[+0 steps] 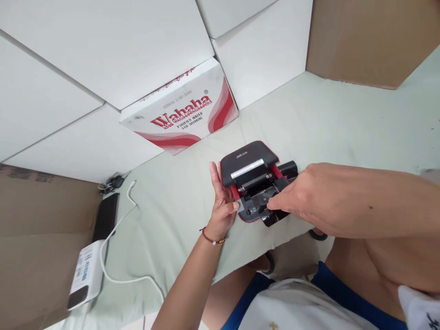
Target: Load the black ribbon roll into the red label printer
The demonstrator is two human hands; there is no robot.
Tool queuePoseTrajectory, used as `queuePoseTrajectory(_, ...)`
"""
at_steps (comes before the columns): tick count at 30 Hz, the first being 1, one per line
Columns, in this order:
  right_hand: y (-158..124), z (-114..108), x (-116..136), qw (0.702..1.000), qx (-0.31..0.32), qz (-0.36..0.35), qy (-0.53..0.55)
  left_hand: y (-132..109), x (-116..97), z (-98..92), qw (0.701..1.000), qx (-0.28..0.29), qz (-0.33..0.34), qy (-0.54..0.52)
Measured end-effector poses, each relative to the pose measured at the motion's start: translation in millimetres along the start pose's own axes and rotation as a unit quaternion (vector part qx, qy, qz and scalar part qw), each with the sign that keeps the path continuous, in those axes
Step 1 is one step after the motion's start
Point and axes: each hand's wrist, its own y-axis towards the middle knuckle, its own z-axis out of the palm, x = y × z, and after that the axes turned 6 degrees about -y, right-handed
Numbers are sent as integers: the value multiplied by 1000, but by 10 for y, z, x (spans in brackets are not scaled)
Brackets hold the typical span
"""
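A small black device with red trim [250,166] lies on the pale cloth-covered table, its lid tilted open. My left hand [222,201] holds the device's left side, thumb pressed on its front edge. My right hand [309,195] reaches in from the right, its fingertips pinched on a black part [271,211] at the device's open front. What that part is I cannot make out.
A white "Wahaha" carton [182,110] stands behind the device among plain white boxes. Brown cardboard boxes [37,238] flank left and far right. A black phone [106,215], keys [112,183], a white power bank [85,272] and white cable [117,229] lie at left.
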Motion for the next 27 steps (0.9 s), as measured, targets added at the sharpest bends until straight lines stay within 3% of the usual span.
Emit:
queuePoseTrajectory(4, 118, -84, -8, 1000, -18, 5, 14, 11, 38, -3, 1000, 8, 6, -13)
queuePoseTrajectory(9, 536, -67, -100, 986, -118, 117, 20, 36, 55, -22, 1000, -11, 15, -5)
queuePoseTrajectory(13, 856, 0, -143, 983, -55, 173, -30, 56, 53, -24, 1000, -15, 13, -13)
queuePoseTrajectory(17, 975, -7, -109, 980, 13, 183, -77, 68, 56, -22, 999, -22, 6, -33)
queuePoseTrajectory(23, 974, 15, -111, 979, -17, 185, -87, 91, 18, -52, 997, -58, -11, -48)
queuePoseTrajectory(27, 832, -29, -78, 981, -34, 178, -71, 122, -58, -91, 991, -84, -37, -94)
